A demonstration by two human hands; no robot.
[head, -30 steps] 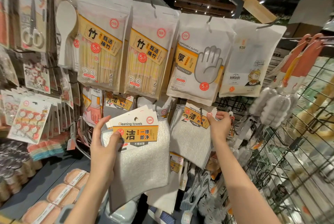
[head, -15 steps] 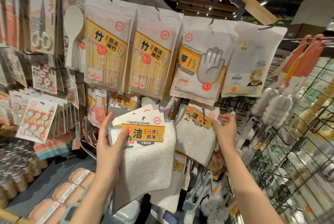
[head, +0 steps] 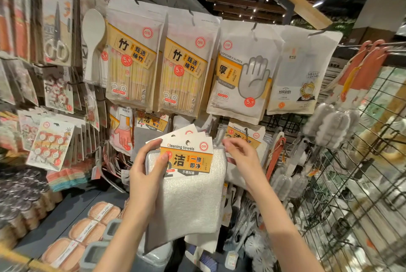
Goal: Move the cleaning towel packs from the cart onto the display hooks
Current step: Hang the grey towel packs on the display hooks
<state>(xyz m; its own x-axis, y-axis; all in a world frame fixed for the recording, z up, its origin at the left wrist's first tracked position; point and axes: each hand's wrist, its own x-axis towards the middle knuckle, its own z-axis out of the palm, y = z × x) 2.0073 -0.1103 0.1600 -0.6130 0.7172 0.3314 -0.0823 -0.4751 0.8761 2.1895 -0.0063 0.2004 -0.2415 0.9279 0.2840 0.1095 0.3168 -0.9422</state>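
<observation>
A fanned stack of white fluffy cleaning towel packs (head: 193, 195) with white-and-orange card headers printed "Cleaning towels" is held upright in front of the display, cloths hanging down below the cards, each card with a punched hole at the top. Just behind to the right, more identical white towel packs (head: 246, 137) hang on a black metal display hook (head: 246, 132).

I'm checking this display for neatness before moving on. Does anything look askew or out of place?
Only the cleaning towel packs gripped by the left hand: their header cards fan out unevenly, not yet hooked. The hung packs look orderly.
</observation>
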